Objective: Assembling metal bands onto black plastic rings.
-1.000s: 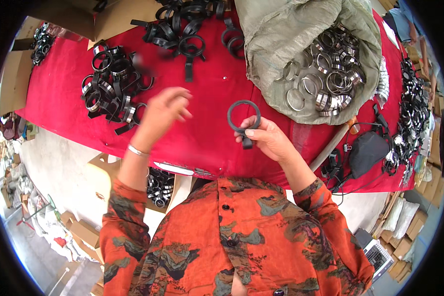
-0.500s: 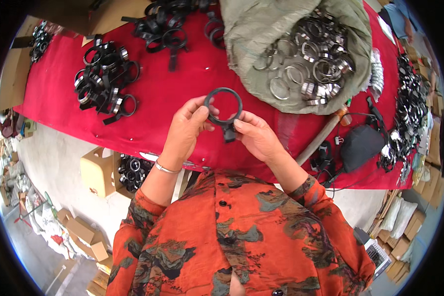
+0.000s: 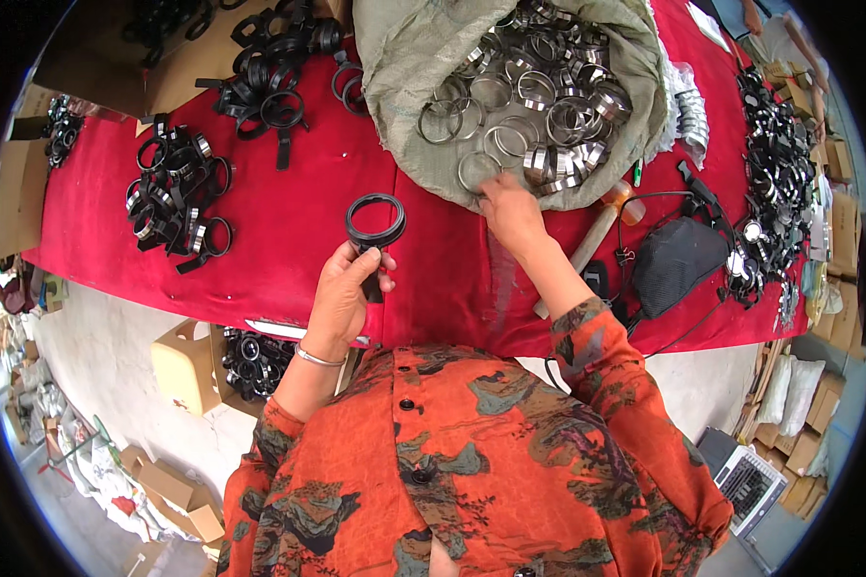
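My left hand [image 3: 348, 288] is closed on the stem of a black ring [image 3: 375, 237], holding it upright above the red cloth. The ring's round opening faces up, and part of its stem is hidden by my fingers. Farther right, my right hand [image 3: 512, 213] reaches to the near lip of a grey-green woven sack [image 3: 409, 144]. Its fingers are drawn together at the rim of a thin silver metal ring [image 3: 460, 177], slightly blurred. More silver metal rings [image 3: 568, 120] lie heaped in the sack's mouth.
On the red cloth [image 3: 289, 221] lie a pile of black rings with metal bands [image 3: 175, 197] at left and black rings [image 3: 281, 111] farther back. A hammer [image 3: 592, 236], a black pouch [image 3: 681, 267] and a heap of dark parts [image 3: 779, 192] are at right.
My right hand has let go of the black ring and moved right and away to the sack. My left hand keeps the black ring alone. The whole view has shifted.
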The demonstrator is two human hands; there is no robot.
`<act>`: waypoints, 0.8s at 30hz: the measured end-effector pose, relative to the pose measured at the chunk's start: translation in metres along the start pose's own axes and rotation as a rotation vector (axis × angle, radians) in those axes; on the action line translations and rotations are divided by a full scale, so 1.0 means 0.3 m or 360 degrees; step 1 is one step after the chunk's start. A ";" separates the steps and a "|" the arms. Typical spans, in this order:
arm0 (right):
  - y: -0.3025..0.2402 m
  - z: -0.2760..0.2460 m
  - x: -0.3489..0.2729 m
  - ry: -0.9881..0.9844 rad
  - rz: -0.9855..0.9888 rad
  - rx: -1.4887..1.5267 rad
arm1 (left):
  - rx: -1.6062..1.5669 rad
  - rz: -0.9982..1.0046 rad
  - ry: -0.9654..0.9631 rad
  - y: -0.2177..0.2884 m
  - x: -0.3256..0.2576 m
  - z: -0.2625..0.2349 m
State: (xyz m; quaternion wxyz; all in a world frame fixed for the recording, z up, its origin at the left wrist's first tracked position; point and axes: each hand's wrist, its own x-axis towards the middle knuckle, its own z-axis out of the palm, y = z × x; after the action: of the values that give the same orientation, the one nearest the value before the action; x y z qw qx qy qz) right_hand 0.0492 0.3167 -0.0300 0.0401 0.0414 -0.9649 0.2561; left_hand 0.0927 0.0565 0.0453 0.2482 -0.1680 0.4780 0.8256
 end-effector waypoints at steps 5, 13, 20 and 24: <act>-0.152 -0.124 -0.022 -0.0066 -0.0209 0.0725 | -0.0094 0.0168 0.0127 -0.004 -0.036 0.002; -0.327 -0.180 -0.099 -0.0164 -0.0637 0.0971 | -0.0328 0.0151 0.0044 0.082 -0.062 0.097; -0.356 -0.235 -0.093 -0.0023 -0.0570 0.1236 | -0.0182 0.0100 0.0098 0.101 -0.075 0.080; -0.311 -0.233 -0.063 -0.0198 -0.0001 0.1583 | -0.0227 0.0004 0.0000 0.129 -0.079 0.039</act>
State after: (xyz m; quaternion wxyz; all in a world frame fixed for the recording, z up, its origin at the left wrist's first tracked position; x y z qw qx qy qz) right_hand 0.0813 0.2718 0.0745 -0.0420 0.0709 -0.7265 0.6822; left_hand 0.0897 0.0446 0.0905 0.2345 -0.1846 0.4181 0.8580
